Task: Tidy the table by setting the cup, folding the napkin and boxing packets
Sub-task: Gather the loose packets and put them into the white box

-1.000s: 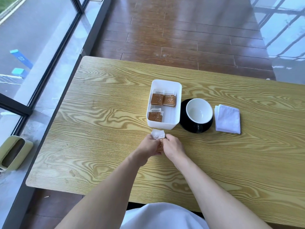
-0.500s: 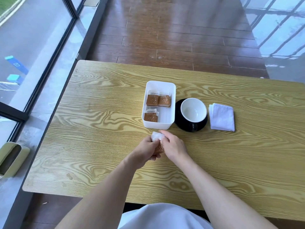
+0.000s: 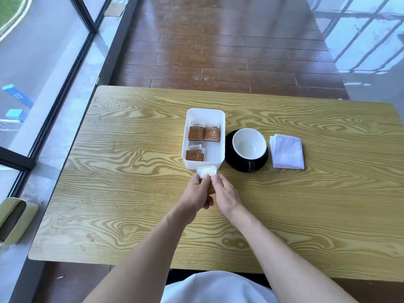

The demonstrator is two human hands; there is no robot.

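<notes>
Where the two hands meet, most of the packet (image 3: 206,171) they pinch is hidden behind the fingertips, so only its white top edge with some small print shows, and the print is too small to read. The left hand (image 3: 197,192) and the right hand (image 3: 226,194) both curl their fingers round it from either side, knuckles nearly touching. Just beyond the fingertips stands the white box (image 3: 220,119), a smooth rounded rectangle of plastic, its near wall almost against the held packet. Inside lie more flat brown-and-white packets (image 3: 204,133), two stacks at the far end and one at the near left. To the right of the fingers, beside the box, the white cup (image 3: 249,144) sits round and glossy on a black saucer (image 3: 229,158). Further right lies the folded white napkin (image 3: 287,152), soft and square. All rest on the wooden table (image 3: 131,171) with its bold yellow grain.
</notes>
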